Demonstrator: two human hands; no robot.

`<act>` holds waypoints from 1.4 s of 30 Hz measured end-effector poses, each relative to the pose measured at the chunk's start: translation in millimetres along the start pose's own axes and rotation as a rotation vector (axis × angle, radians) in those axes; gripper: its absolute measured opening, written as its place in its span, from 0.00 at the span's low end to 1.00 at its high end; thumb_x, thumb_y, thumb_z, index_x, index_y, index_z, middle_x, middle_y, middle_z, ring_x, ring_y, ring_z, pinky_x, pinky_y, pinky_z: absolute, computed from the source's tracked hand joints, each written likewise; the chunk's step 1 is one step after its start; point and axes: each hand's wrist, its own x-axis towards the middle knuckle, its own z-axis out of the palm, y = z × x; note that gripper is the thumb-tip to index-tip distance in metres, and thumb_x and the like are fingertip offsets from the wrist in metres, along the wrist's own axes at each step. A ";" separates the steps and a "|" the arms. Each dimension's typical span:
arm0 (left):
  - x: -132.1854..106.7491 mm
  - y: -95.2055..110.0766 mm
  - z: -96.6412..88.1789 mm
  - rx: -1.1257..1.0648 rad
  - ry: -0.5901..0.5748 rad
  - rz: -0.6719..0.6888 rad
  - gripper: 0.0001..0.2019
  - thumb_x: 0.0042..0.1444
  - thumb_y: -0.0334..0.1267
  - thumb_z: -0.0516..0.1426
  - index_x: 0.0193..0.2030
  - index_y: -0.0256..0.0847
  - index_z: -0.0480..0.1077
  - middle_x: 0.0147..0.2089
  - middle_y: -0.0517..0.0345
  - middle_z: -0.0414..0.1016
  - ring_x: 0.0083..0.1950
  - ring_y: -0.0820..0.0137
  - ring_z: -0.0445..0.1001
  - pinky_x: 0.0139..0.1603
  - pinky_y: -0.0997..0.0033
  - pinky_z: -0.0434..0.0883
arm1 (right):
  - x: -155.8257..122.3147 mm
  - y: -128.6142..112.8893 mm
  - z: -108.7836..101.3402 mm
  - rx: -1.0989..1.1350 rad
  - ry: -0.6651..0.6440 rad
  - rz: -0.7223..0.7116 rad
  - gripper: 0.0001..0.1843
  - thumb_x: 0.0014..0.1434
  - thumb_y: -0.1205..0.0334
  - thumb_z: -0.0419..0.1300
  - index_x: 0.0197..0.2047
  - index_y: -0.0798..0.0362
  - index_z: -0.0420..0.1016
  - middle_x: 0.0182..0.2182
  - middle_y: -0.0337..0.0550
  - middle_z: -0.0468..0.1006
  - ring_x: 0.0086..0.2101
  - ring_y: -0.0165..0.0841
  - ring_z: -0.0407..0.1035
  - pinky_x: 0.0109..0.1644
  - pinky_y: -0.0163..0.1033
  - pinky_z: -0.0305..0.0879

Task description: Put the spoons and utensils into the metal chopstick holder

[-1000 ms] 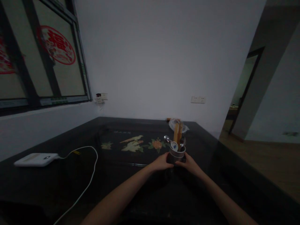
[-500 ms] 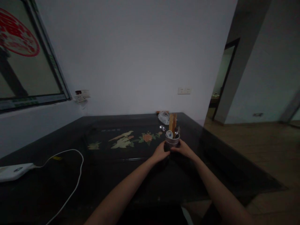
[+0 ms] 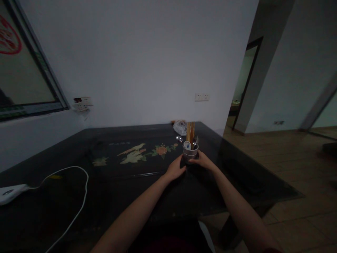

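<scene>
A grey cutlery holder [image 3: 190, 153] with pale bands stands upright on the dark table [image 3: 147, 196]. Out of it rise several wooden chopsticks [image 3: 190, 131], a white ceramic spoon [image 3: 187, 145] and metal spoons [image 3: 179, 138], one leaning out to the left. My right hand [image 3: 204, 161] curves around the holder's right side, its thumb across the lower front. On the other side my left hand [image 3: 175, 168] has its fingers at the holder's left wall, partly hidden; its thumb sits low, slightly off the front.
Behind the holder lies a clear plastic bag [image 3: 179, 127] near the wall. A white device [image 3: 12, 193] with a white cable [image 3: 85, 191] rests at the left. Wall sockets [image 3: 202, 97] are above the far edge. The table carries a bird-and-flower picture [image 3: 161, 150].
The view has shifted to the right, so everything appears further left and slightly higher. My left thumb has drawn a little away from the holder's front; my right hand keeps its place on it.
</scene>
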 end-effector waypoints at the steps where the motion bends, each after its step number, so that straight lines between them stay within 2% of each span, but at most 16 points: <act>1: -0.1 -0.4 0.3 0.013 -0.007 -0.016 0.35 0.50 0.34 0.57 0.66 0.36 0.53 0.65 0.43 0.60 0.65 0.57 0.61 0.65 0.56 0.58 | 0.7 1.0 -0.1 0.005 -0.006 0.005 0.36 0.38 0.61 0.72 0.51 0.58 0.68 0.49 0.55 0.76 0.49 0.44 0.71 0.56 0.51 0.64; 5: 0.0 -1.8 1.3 0.085 -0.027 -0.054 0.37 0.51 0.36 0.57 0.67 0.34 0.51 0.67 0.42 0.57 0.66 0.57 0.59 0.66 0.56 0.57 | 1.5 0.9 -0.7 0.024 -0.028 -0.001 0.36 0.38 0.61 0.72 0.51 0.56 0.68 0.50 0.53 0.75 0.50 0.44 0.70 0.58 0.52 0.62; 14: 0.8 -1.2 1.4 0.105 -0.038 -0.056 0.38 0.51 0.36 0.57 0.68 0.34 0.50 0.67 0.42 0.57 0.66 0.57 0.59 0.66 0.57 0.58 | 1.5 4.3 0.0 0.044 0.000 -0.010 0.39 0.35 0.62 0.73 0.52 0.59 0.66 0.51 0.56 0.74 0.51 0.45 0.69 0.58 0.51 0.62; 19: 1.5 -2.8 2.2 0.091 -0.018 -0.049 0.37 0.50 0.36 0.57 0.67 0.37 0.51 0.67 0.44 0.58 0.66 0.57 0.60 0.65 0.56 0.59 | 2.9 7.5 -0.3 0.040 -0.018 -0.040 0.40 0.36 0.63 0.73 0.53 0.57 0.65 0.52 0.55 0.73 0.52 0.44 0.68 0.59 0.51 0.61; 29: 0.0 1.7 0.1 0.116 -0.032 -0.044 0.37 0.51 0.37 0.56 0.68 0.35 0.50 0.66 0.43 0.59 0.65 0.57 0.61 0.64 0.57 0.60 | 0.7 2.8 0.6 0.042 -0.013 -0.019 0.38 0.37 0.65 0.72 0.53 0.57 0.65 0.51 0.55 0.74 0.51 0.44 0.69 0.57 0.52 0.64; 42: -0.3 1.6 -0.6 0.115 -0.052 -0.047 0.38 0.51 0.37 0.57 0.68 0.36 0.49 0.67 0.44 0.58 0.66 0.57 0.60 0.65 0.57 0.59 | -0.4 -2.4 -1.7 0.022 -0.012 -0.020 0.39 0.35 0.65 0.72 0.52 0.57 0.66 0.52 0.56 0.73 0.52 0.46 0.68 0.60 0.53 0.59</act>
